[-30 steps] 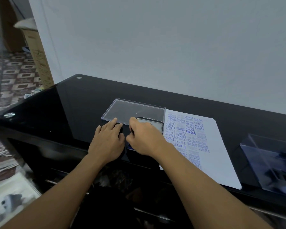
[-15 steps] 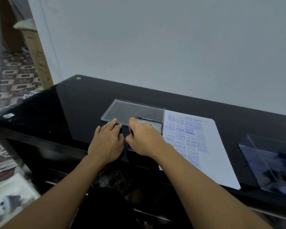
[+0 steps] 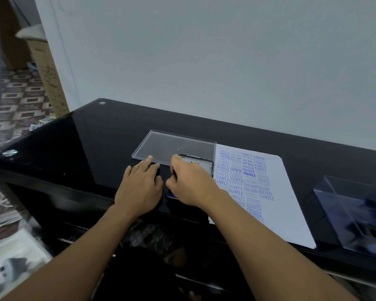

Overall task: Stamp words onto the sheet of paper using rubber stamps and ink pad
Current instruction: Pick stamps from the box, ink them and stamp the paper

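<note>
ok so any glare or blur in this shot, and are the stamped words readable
Head view: dim light; the black table shows a sheen of the wall at left; words on the sheet of paper are sharp up top (FRAGILE, SAMPLE), smeared lower down; the clear box at right is blurred.

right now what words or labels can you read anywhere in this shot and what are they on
"SAMPLE": blue stamp, many times on the sheet of paper
"AMENDED": blue, top left of the sheet
"FAX OUT": blue, on the sheet
"AIR MAIL": blue, on the sheet
"FRAGILE": darkest print, on the sheet
"EXPRESS": blue, on the sheet
Mark on the ink pad lid: too small to read
Print on the cardboard box: too blurred
</note>
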`<state>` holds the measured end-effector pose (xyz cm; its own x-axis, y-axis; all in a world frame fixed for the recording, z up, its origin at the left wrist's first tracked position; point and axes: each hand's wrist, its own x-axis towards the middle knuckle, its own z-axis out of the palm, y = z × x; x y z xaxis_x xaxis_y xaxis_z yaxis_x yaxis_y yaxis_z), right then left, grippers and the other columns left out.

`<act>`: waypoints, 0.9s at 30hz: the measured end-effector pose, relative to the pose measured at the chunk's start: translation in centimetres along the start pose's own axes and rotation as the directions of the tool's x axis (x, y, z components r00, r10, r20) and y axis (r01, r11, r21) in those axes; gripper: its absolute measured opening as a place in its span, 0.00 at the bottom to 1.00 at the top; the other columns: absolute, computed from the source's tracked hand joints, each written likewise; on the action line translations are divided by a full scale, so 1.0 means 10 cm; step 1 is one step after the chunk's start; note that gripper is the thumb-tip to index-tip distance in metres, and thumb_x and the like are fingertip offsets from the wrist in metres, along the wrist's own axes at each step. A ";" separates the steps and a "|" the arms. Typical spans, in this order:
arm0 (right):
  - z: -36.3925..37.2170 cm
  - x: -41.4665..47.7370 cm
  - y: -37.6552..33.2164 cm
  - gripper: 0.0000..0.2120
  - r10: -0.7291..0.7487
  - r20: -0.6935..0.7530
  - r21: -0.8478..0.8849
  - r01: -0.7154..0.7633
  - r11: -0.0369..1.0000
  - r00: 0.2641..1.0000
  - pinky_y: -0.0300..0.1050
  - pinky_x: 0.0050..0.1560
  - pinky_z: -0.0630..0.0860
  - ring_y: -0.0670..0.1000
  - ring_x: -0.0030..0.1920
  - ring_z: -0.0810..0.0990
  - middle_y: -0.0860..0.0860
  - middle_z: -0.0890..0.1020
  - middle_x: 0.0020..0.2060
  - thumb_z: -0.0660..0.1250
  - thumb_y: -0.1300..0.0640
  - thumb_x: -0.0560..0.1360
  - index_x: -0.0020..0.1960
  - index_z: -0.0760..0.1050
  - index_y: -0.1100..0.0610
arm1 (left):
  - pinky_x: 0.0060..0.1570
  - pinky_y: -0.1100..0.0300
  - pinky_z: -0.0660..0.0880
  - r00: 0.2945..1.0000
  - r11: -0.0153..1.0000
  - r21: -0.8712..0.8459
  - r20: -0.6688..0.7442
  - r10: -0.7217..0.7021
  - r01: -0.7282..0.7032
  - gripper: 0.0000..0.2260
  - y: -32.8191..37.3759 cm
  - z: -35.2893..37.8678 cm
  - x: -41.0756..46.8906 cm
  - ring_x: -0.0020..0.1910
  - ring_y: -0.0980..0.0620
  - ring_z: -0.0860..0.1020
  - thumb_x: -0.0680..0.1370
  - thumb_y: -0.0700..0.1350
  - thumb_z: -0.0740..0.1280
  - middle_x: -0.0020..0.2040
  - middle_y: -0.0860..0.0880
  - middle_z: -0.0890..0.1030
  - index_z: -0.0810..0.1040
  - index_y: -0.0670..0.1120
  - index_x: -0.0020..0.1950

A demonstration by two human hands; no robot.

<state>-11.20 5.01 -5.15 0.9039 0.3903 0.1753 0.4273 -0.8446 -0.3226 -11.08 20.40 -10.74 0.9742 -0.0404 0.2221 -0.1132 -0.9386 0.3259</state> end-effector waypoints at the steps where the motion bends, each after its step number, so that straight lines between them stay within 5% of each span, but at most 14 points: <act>1: 0.00 0.00 0.00 0.06 0.004 -0.003 0.006 -0.003 1.000 1.000 0.49 0.33 0.68 0.59 0.39 0.74 0.53 0.75 0.35 0.60 0.56 0.76 0.49 0.65 0.57 | 0.75 0.46 0.53 1.000 1.000 -0.002 0.000 0.001 -0.001 0.20 0.00 0.00 0.00 0.78 0.50 0.58 0.83 0.49 0.53 0.80 0.48 0.58 0.67 0.48 0.74; 27: 0.02 0.02 -0.01 0.06 0.019 -0.001 0.002 -0.019 1.000 1.000 0.49 0.35 0.69 0.58 0.40 0.75 0.54 0.76 0.37 0.60 0.56 0.76 0.49 0.65 0.56 | 0.75 0.45 0.54 1.000 1.000 -0.013 -0.005 0.003 -0.003 0.19 -0.01 0.02 0.01 0.77 0.49 0.58 0.83 0.49 0.54 0.80 0.47 0.59 0.68 0.47 0.73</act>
<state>-11.09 5.26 -5.23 0.9116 0.3741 0.1703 0.4104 -0.8510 -0.3277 -10.95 20.47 -10.91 0.9729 -0.0413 0.2277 -0.1185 -0.9340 0.3369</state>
